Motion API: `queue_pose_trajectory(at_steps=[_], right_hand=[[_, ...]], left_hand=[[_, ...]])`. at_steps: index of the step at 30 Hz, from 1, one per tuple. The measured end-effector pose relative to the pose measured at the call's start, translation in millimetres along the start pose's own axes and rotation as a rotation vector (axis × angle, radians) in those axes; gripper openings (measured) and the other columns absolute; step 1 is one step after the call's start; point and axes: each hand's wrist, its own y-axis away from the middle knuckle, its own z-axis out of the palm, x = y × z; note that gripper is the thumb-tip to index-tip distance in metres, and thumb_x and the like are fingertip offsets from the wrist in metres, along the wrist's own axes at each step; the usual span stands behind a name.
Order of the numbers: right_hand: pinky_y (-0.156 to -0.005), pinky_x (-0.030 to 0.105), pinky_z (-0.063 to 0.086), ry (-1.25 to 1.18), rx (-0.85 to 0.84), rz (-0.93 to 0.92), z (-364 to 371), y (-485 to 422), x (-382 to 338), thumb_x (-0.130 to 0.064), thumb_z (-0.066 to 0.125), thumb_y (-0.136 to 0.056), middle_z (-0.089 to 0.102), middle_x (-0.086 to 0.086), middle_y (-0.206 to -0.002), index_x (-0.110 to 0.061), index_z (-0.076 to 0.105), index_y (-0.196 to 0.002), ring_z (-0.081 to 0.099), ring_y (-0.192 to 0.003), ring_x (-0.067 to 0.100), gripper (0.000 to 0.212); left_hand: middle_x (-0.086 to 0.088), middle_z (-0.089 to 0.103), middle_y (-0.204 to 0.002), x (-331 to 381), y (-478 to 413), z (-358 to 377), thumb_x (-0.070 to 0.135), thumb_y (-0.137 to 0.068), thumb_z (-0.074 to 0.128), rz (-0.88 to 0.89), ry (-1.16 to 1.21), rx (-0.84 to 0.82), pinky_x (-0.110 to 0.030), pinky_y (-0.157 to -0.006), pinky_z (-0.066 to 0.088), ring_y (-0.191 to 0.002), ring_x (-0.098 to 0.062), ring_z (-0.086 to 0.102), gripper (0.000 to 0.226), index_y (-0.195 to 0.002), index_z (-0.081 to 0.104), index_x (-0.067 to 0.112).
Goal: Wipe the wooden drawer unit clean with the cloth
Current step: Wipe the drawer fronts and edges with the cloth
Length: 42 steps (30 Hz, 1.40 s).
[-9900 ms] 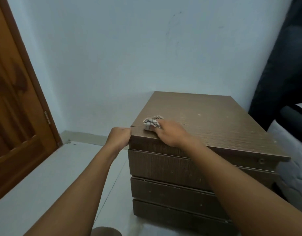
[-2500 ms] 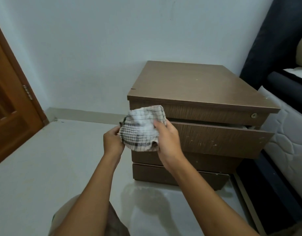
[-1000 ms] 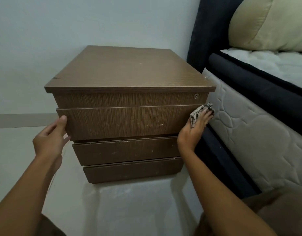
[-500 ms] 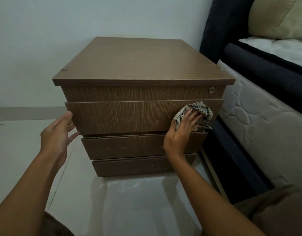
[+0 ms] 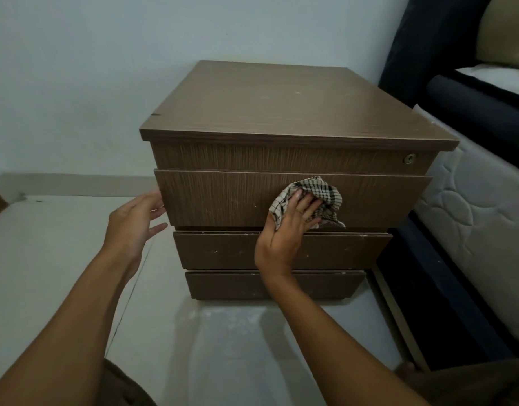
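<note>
I see a wooden drawer unit (image 5: 284, 118) standing on a pale floor (image 5: 62, 259), just beside a bed (image 5: 469, 206) on the right. My right hand (image 5: 284, 227) presses a checked cloth (image 5: 316, 197) flat against the upper drawer front (image 5: 223, 197), right of centre, fingers spread over the bunched fabric, holding it by pressure. My left hand (image 5: 135, 221) is open, fingertips at the drawer's left edge, grasping nothing. I judge the cloth light, soft and floppy, likely to slide off smooth laminate unless pinned by the palm. The unit looks stiff and heavy; bracing its left side should steady the drawer, which sits slightly forward.
</note>
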Motion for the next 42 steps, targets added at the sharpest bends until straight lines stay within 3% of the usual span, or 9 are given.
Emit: queue_pose_trajectory(at_steps=[15,20,26,31,34,36,37,39,42], right_hand=[[-0.114,0.051,-0.014,0.015,-0.131,-0.165,60,45,-58,-0.029,0.041,-0.089,0.003,-0.003,-0.156,-0.013,0.016,-0.147,-0.022,-0.146,0.014,0.065],[-0.112,0.053,-0.012,0.013,-0.23,-0.301,72,59,-73,-0.028,0.045,-0.084,0.021,0.006,-0.151,-0.011,0.026,-0.145,0.003,-0.145,0.031,0.066],[-0.114,0.055,-0.012,0.012,-0.377,-0.396,82,73,-79,-0.027,0.043,-0.088,0.03,0.003,-0.152,-0.016,0.027,-0.146,-0.012,-0.148,0.011,0.061],[-0.118,0.047,-0.012,-0.029,-0.603,-0.478,72,80,-81,-0.023,0.041,-0.091,0.029,-0.001,-0.156,-0.019,0.036,-0.146,-0.008,-0.146,0.003,0.056],[-0.12,0.037,0.0,-0.175,-0.839,-0.275,51,84,-94,-0.017,0.044,-0.098,0.023,-0.008,-0.156,-0.021,0.037,-0.146,-0.013,-0.137,-0.016,0.049],[-0.109,0.035,0.039,-0.409,-0.946,0.108,32,90,-103,-0.022,0.041,-0.102,0.044,-0.001,-0.148,-0.03,0.042,-0.14,0.033,-0.136,-0.002,0.039],[-0.091,0.032,0.051,-0.55,-0.938,0.275,23,93,-107,-0.026,0.04,-0.103,0.058,0.001,-0.133,-0.032,0.047,-0.131,0.055,-0.118,0.006,0.03],[-0.078,0.026,0.055,-0.695,-0.751,0.441,6,101,-110,-0.029,0.04,-0.102,0.067,-0.009,-0.108,-0.033,0.053,-0.115,0.065,-0.098,0.006,0.019],[-0.086,0.028,0.054,-0.777,-0.47,0.538,-13,105,-114,-0.032,0.041,-0.099,0.067,-0.018,-0.108,-0.037,0.052,-0.117,0.064,-0.104,0.004,0.023]], left_hand=[[-0.005,0.066,-0.116,8,-14,-21,0.042,-0.1,0.037,-0.006,-0.107,-0.141,-0.041,-0.093,0.051,-0.107,-0.02,0.062,0.037,-0.109,0.065,0.019],[-0.004,0.07,-0.109,13,-22,-29,0.047,-0.101,0.029,-0.014,-0.129,-0.203,-0.043,-0.097,0.046,-0.105,-0.02,0.065,0.048,-0.098,0.07,0.021],[0.005,0.076,-0.09,21,-28,-35,0.05,-0.101,0.022,0.04,-0.183,-0.226,-0.039,-0.102,0.04,-0.098,-0.01,0.066,0.061,-0.082,0.075,0.026],[-0.001,0.076,-0.094,23,-37,-37,0.058,-0.093,0.026,0.078,-0.196,-0.2,-0.045,-0.11,0.034,-0.098,-0.012,0.067,0.065,-0.087,0.076,0.018],[0.0,0.077,-0.085,22,-40,-37,0.061,-0.086,0.028,0.089,-0.189,-0.199,-0.049,-0.112,0.03,-0.095,-0.012,0.069,0.066,-0.083,0.077,0.018],[0.0,0.077,-0.083,22,-41,-37,0.062,-0.086,0.029,0.089,-0.188,-0.193,-0.051,-0.112,0.028,-0.095,-0.014,0.07,0.065,-0.081,0.077,0.019],[0.0,0.077,-0.082,22,-41,-36,0.062,-0.085,0.03,0.085,-0.182,-0.19,-0.05,-0.112,0.028,-0.095,-0.015,0.07,0.064,-0.08,0.077,0.019],[-0.002,0.077,-0.08,23,-41,-35,0.059,-0.088,0.032,0.08,-0.176,-0.173,-0.049,-0.112,0.03,-0.093,-0.016,0.07,0.061,-0.079,0.076,0.018],[-0.006,0.077,-0.081,24,-39,-33,0.052,-0.095,0.034,0.079,-0.172,-0.149,-0.047,-0.111,0.032,-0.09,-0.015,0.071,0.057,-0.079,0.075,0.016]])
